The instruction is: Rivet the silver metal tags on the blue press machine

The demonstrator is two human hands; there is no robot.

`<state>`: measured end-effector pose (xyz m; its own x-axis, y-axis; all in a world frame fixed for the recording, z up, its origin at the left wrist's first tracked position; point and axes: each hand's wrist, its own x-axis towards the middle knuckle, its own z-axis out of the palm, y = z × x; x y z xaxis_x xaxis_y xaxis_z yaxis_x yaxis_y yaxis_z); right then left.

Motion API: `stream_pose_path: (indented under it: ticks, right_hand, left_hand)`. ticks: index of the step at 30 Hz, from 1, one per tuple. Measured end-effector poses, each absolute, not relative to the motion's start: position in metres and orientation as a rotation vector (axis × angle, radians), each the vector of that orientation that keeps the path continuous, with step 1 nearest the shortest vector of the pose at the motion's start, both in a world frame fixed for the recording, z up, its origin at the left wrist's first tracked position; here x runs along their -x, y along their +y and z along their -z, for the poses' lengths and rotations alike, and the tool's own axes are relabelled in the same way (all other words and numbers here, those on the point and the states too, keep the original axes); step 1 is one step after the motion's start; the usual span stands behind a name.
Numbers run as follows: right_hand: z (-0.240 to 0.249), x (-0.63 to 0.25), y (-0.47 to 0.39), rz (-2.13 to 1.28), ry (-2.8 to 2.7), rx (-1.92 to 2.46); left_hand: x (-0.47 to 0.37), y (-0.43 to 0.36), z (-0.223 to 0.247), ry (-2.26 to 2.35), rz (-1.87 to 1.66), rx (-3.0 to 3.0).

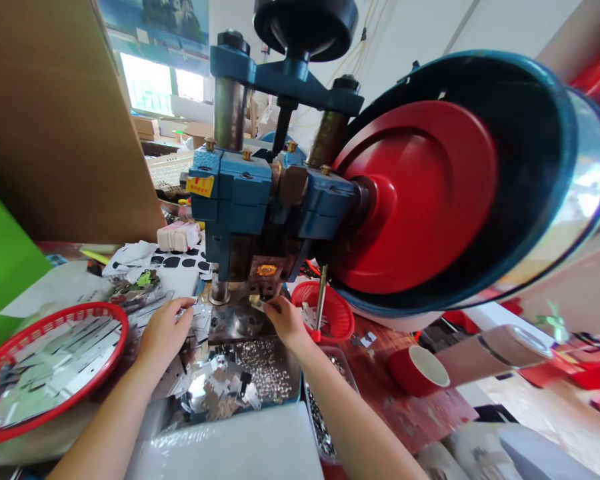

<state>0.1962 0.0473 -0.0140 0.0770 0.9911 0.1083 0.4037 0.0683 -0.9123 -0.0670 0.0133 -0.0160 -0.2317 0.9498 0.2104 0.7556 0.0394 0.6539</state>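
Note:
My left hand [166, 330] is over flat metal pieces [200, 323] to the left of the press base, thumb and fingers apart, with nothing visible between them. At the front of the blue press [230, 190], my right hand [286, 320] has its fingertips pinched together beside the die, just under the press head [266, 272]. Whatever it pinches is too small or hidden to make out. Below both hands, a shallow tray [296, 373] holds flat silvery metal plates [220, 387] and many tiny shiny metal parts [265, 363].
A red basket [123, 327] of metal strips stands at left, another red basket [347, 323] behind my right wrist. A clear container [347, 373] of small parts lies under my right forearm. The red flywheel [430, 193], red cup [420, 370] and pink bottle [490, 353] are at right.

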Motion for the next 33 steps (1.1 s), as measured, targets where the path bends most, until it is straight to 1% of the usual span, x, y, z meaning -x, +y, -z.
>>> stream_pose_path:
  ticks: [5, 9, 11, 14, 18, 24, 28, 33]
  right_hand:
    - [0.013, -0.234, 0.025, -0.866, -1.238, 1.411]
    - [0.019, -0.247, -0.010, -1.006, -0.989, 1.308]
    - [0.025, -0.242, -0.030, -1.073, -1.062, 1.323]
    - [0.030, -0.228, -0.055, -1.092, -1.387, 1.401]
    - [0.021, -0.220, -0.061, -0.837, -1.839, 1.508]
    - [0.013, -0.208, -0.029, -0.395, -2.300, 1.569]
    - [0.017, -0.197, -0.018, -0.231, -2.411, 1.634]
    - [0.024, -0.195, -0.022, -0.150, -2.398, 1.667]
  left_hand:
    - [0.057, 0.016, 0.024, 2.062, -0.724, -1.882]
    - [0.052, 0.015, 0.027, 2.108, -0.566, -1.935]
    - [0.053, 0.015, 0.027, 2.121, -0.510, -1.944]
    - [0.057, 0.015, 0.028, 2.141, -0.465, -1.933]
    - [0.063, 0.016, 0.029, 2.117, -0.481, -1.924]
    - [0.062, 0.014, 0.023, 2.105, -0.667, -1.887]
    - [0.060, 0.012, 0.019, 2.117, -0.783, -1.799]
    - [0.060, 0.014, 0.020, 1.965, -0.991, -1.637]
